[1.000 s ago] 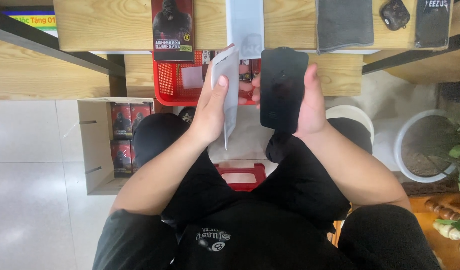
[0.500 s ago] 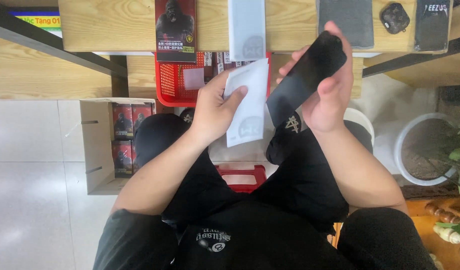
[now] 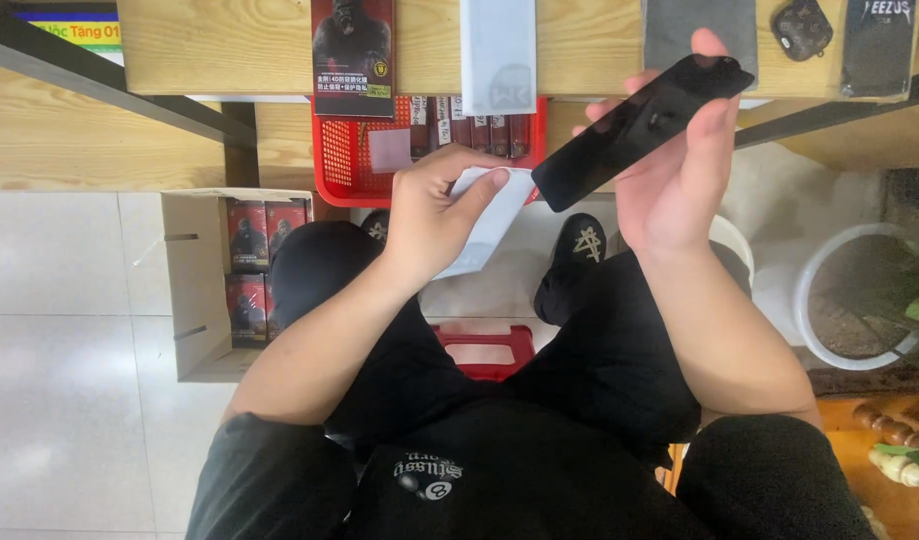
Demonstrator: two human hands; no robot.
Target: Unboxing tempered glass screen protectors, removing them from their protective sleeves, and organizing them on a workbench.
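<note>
Bright, even daylight; no harsh shadows. White floor tiles (image 3: 69, 350) at 9 o'clock near overexposed, grout lines faint. Soft sheen on black glass panel (image 3: 641, 128) at 1 o'clock, faint reflection along its face. Black trousers (image 3: 599, 360) at centre lose fold detail. Wide-angle bend at edges: wooden shelf (image 3: 579, 45) at 12 o'clock bows slightly. Focus sharp overall; no motion blur on the hands.
</note>
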